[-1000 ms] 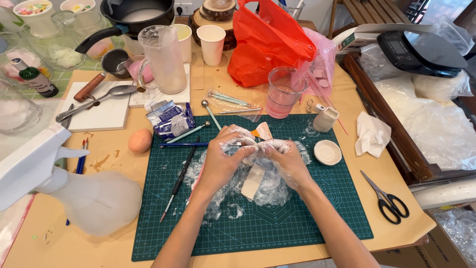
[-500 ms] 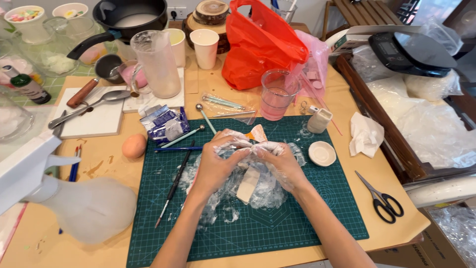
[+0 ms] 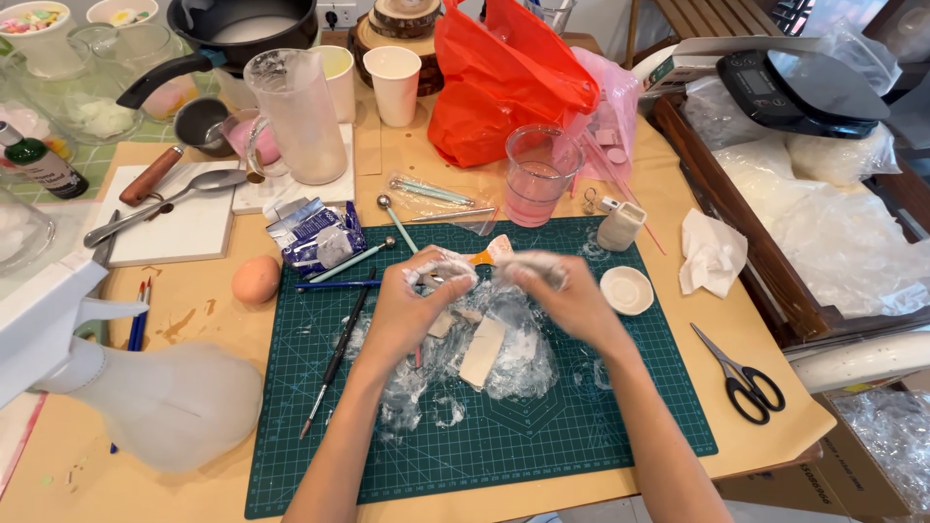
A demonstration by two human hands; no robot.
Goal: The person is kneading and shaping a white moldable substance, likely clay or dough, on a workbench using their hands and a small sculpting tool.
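Note:
Both my hands work over a green cutting mat. My left hand and my right hand each pinch the top edge of a crumpled clear plastic wrap and hold it up between them. Under the wrap lies a pale rectangular slab of clay. An orange-tipped tool pokes out just behind my fingers. A thin black brush lies on the mat to the left of my left hand.
A small white dish and a small white cup sit right of my hands. Scissors lie near the right table edge. An egg, a blue packet, a pink cup, a red bag and a clear jug crowd the back.
My hands have drawn slightly apart at the top of the plastic wrap and lifted its edge; the wrap has shifted a little under them.

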